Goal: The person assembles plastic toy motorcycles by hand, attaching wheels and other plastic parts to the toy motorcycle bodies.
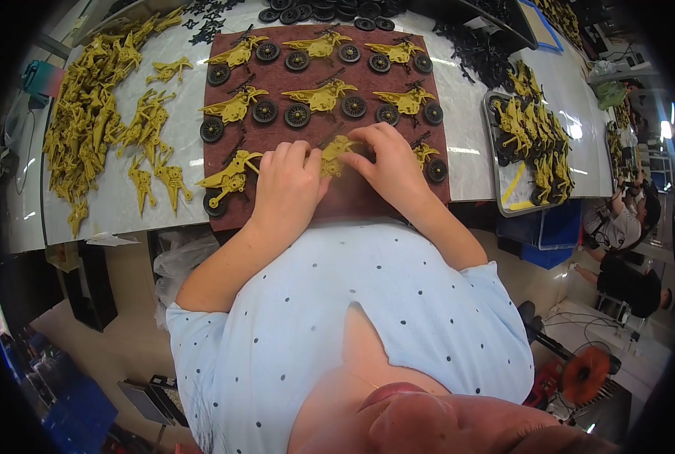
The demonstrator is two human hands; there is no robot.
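Fingers of left hand and right hand clamped on yellow motorbike body; six wheeled bikes farther up mat seemingly done; left pile apparently unstarted.

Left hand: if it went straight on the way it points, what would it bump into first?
Probably the black wheel of the middle yellow toy motorbike, just beyond the left hand, though depth is hard to judge.
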